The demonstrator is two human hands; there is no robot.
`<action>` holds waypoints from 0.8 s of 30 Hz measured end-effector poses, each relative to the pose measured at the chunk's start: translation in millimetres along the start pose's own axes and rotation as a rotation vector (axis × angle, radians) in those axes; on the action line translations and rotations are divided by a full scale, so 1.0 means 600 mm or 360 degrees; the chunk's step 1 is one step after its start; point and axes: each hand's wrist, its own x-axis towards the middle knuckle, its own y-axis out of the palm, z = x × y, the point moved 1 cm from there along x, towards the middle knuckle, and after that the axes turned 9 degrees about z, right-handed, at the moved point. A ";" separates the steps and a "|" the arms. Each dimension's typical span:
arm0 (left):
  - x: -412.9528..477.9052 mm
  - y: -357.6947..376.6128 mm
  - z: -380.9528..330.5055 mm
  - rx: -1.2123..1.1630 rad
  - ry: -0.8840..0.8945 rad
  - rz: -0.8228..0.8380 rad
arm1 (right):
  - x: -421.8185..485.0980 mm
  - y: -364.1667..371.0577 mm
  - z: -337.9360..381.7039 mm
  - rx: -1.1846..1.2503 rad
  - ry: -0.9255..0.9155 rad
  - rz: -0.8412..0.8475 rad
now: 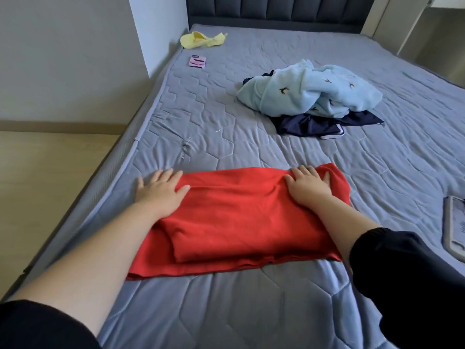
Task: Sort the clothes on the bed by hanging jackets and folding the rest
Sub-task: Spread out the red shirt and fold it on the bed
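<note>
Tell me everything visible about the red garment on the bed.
The red garment is plain, soft-looking cloth with no visible print. It lies flat on the grey quilted mattress, folded into a rectangle: a smaller panel atop a wider layer whose edge shows nearest the camera. The left hand rests flat on its far left corner, the right hand on its far right corner.

Pretty bright, soft daylight, barely any shadows; wide-angle lens bends the edges, whole frame slightly soft.
</note>
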 end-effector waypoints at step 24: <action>-0.030 -0.063 -0.171 -0.0439 0.0577 -0.0372 | 0.026 -0.037 -0.101 0.1306 0.0749 -0.0377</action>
